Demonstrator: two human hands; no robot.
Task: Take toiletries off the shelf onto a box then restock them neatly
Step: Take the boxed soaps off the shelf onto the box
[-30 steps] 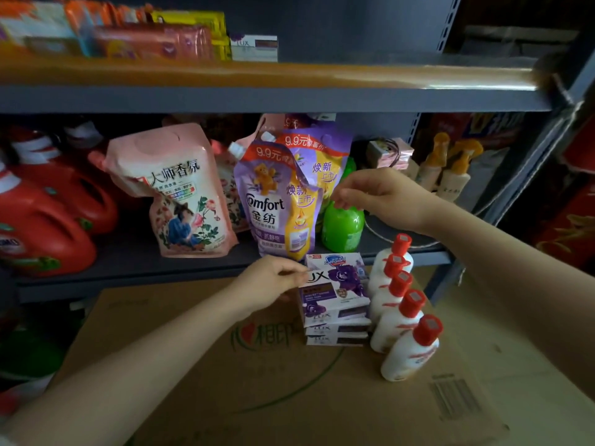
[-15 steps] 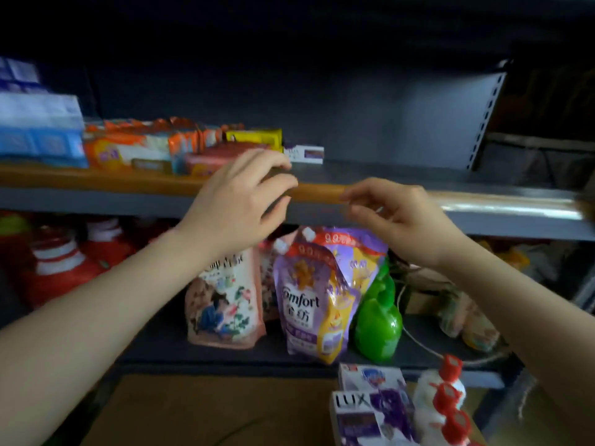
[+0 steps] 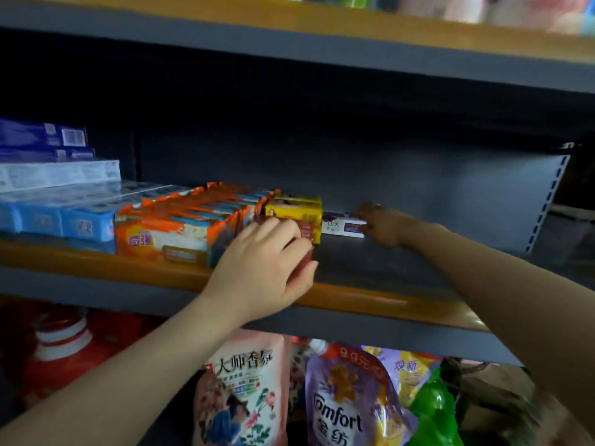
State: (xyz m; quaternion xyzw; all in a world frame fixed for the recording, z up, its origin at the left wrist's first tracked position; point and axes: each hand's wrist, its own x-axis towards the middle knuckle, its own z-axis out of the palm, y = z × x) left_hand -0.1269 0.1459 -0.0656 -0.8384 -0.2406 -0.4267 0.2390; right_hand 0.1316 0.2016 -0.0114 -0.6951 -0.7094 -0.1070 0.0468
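Middle shelf (image 3: 370,265), left to right: stacked boxes (image 3: 48,156) sitting at the far left above wrapped packs (image 3: 64,217); soap packs (image 3: 180,226) lying beside them; a pack stack (image 3: 294,209) standing next; a Lux box (image 3: 343,225) lying just right of it, further back. Left hand (image 3: 267,268) resting at the front edge before the stack; right hand (image 3: 386,225) touching the box's right end. Lower shelf: refill pouches (image 3: 335,403) standing below, a jug (image 3: 61,342) sitting to their left.

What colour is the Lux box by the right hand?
White with purple, best in the head view: Lux box, right hand.
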